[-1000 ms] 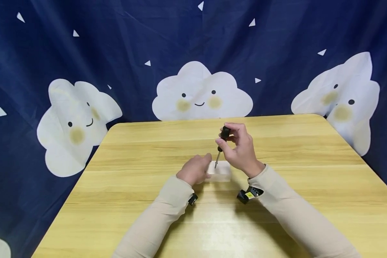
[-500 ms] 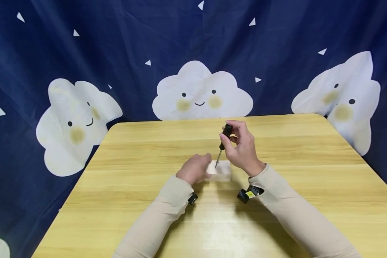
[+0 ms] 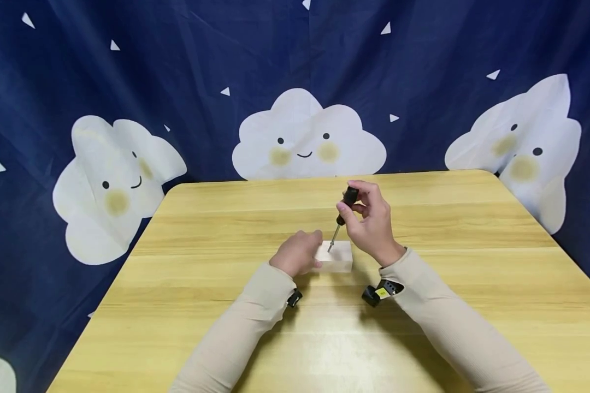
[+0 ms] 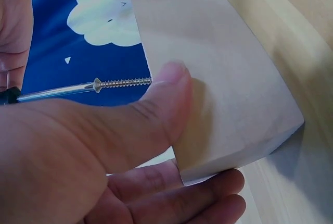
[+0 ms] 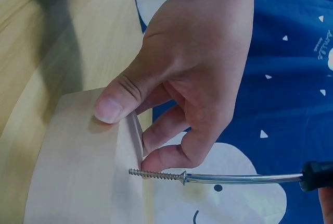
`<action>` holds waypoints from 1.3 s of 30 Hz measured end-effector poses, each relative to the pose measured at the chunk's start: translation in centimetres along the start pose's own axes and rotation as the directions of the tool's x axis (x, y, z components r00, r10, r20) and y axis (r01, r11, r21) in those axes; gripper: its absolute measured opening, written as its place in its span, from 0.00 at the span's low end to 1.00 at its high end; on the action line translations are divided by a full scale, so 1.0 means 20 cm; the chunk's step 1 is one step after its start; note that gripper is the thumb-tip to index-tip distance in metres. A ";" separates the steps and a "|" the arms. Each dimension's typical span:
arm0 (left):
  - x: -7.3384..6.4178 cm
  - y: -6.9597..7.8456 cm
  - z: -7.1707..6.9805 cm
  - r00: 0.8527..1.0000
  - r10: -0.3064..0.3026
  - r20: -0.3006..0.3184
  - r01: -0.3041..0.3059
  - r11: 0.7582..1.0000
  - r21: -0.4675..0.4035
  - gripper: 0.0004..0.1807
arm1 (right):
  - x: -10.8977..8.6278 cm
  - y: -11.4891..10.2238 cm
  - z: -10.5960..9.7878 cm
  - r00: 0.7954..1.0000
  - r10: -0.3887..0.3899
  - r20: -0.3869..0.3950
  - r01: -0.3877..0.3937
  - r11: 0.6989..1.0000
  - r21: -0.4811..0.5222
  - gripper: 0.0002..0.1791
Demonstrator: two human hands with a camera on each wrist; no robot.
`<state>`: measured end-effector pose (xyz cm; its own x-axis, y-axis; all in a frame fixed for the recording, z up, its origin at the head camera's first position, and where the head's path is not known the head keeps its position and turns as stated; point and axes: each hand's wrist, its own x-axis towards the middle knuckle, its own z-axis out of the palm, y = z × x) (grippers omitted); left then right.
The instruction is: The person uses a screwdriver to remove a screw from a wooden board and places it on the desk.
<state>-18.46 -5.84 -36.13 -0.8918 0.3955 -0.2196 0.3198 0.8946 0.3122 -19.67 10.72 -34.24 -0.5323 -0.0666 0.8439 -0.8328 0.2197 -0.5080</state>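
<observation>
A pale wooden block point(image 3: 335, 260) lies on the table, its left end gripped by my left hand point(image 3: 297, 252). In the left wrist view the thumb presses one face of the block point(image 4: 218, 78) and the fingers wrap its far end. A screw point(image 5: 158, 175) stands with its tip at the block's top face, most of its thread showing. The screwdriver point(image 3: 341, 218) has its bit in the screw head and leans to the right in the head view. My right hand point(image 3: 371, 226) holds its black handle between thumb and fingers, above the block.
The wooden table point(image 3: 187, 305) stretches around both arms. Behind it hangs a dark blue curtain point(image 3: 201, 65) with white clouds and small triangles. A black wrist camera point(image 3: 371, 296) juts out under the right wrist, close over the tabletop.
The screwdriver's handle has shifted slightly to the right, so it leans more. My right hand has moved with it. My left hand keeps its grip on the block.
</observation>
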 end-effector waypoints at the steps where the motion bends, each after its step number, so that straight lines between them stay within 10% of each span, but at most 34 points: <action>1: 0.00 0.00 0.00 1.000 -0.002 0.001 0.002 1.000 -0.002 0.25 | 0.00 0.00 0.00 1.000 -0.006 -0.005 0.006 1.000 -0.007 0.25; 8: 0.00 0.01 -0.01 1.000 0.000 -0.005 0.000 1.000 0.003 0.25 | 0.01 -0.02 0.01 0.994 -0.003 -0.110 -0.011 0.992 -0.127 0.29; 19: -0.01 0.01 -0.01 1.000 -0.028 -0.001 0.028 1.000 0.010 0.26 | 0.02 -0.02 -0.01 1.000 0.016 0.016 -0.015 0.998 -0.055 0.24; 28: -0.01 0.02 0.00 1.000 -0.025 0.007 0.025 1.000 -0.005 0.25 | 0.01 -0.02 -0.01 0.996 0.036 -0.085 -0.043 0.996 -0.081 0.26; 39: 0.01 0.00 0.01 1.000 -0.024 -0.001 0.024 1.000 0.002 0.27 | 0.03 -0.02 -0.02 0.995 0.073 0.074 -0.078 0.995 0.065 0.25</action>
<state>-18.48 -5.68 -36.25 -0.8994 0.3738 -0.2265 0.2989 0.9041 0.3053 -19.65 11.05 -33.42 -0.6015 -0.1218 0.7895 -0.7969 0.1601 -0.5825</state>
